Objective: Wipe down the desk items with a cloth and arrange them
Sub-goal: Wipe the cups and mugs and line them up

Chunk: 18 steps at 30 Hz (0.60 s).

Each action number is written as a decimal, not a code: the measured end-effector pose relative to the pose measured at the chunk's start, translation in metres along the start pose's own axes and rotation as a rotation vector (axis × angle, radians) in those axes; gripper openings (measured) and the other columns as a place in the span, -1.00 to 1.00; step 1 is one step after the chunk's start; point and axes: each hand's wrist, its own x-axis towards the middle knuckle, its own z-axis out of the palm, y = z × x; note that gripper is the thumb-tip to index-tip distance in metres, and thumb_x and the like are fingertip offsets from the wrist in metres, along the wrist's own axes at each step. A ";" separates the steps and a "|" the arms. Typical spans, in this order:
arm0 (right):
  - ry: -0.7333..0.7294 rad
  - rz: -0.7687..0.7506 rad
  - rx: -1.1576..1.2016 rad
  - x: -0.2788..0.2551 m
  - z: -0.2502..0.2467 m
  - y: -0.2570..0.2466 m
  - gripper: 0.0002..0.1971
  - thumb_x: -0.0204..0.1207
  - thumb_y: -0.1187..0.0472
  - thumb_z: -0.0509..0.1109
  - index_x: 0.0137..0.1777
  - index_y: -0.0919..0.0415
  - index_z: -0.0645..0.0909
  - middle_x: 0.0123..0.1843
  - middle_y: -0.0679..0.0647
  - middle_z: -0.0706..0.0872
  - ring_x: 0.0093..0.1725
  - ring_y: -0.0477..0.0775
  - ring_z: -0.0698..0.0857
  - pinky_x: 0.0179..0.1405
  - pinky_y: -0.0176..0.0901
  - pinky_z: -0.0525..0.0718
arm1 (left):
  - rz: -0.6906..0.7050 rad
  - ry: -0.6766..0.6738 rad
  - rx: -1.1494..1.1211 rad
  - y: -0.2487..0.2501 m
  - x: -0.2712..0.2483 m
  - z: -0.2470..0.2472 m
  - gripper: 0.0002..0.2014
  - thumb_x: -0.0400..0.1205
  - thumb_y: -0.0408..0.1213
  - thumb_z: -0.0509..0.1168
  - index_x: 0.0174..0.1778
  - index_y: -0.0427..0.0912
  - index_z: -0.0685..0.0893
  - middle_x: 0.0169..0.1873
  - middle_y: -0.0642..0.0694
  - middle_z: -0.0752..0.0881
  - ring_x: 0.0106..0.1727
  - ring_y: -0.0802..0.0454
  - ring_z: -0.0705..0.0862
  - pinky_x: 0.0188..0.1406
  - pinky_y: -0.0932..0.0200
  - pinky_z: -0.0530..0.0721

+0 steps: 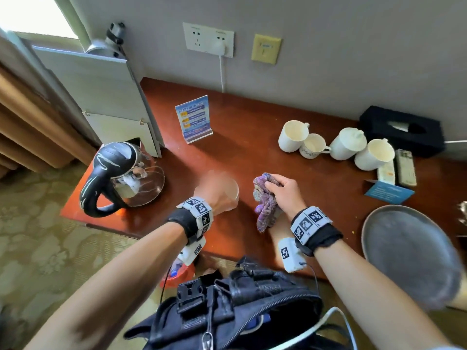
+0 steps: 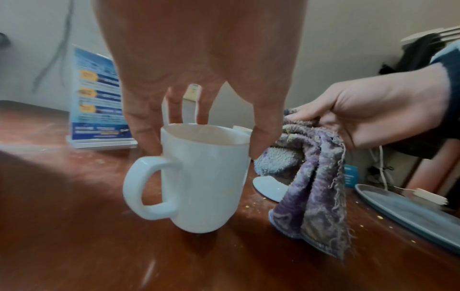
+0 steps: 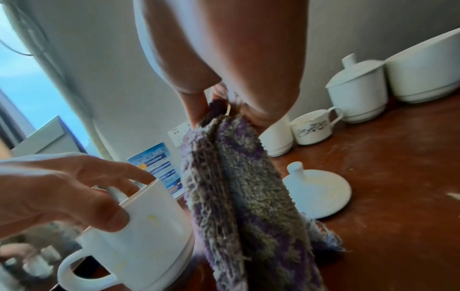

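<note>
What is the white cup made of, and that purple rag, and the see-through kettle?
The white cup looks like glazed ceramic: smooth, opaque, thick-walled, faintly shiny. The purple rag looks like worn terry cloth: looped fuzzy pile, frayed threads. The kettle body seems to be clear glass, since you see through it; its black handle and lid look like glossy plastic, though that is less certain.

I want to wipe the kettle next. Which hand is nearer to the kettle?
Left. The left hand, gripping a mug by its rim, is just right of the kettle. The right hand, holding the cloth, is farther right.
</note>
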 end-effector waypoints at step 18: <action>0.339 0.067 0.231 -0.057 -0.091 0.045 -0.74 0.62 0.38 0.37 0.27 0.25 0.72 0.05 0.01 0.78 0.06 -0.03 0.71 0.00 -0.42 0.59 | 0.346 -0.130 0.141 0.110 -0.002 0.020 -0.16 0.44 0.20 0.48 0.61 0.01 0.38 0.32 -0.13 0.48 0.33 -0.17 0.52 0.25 -0.07 0.62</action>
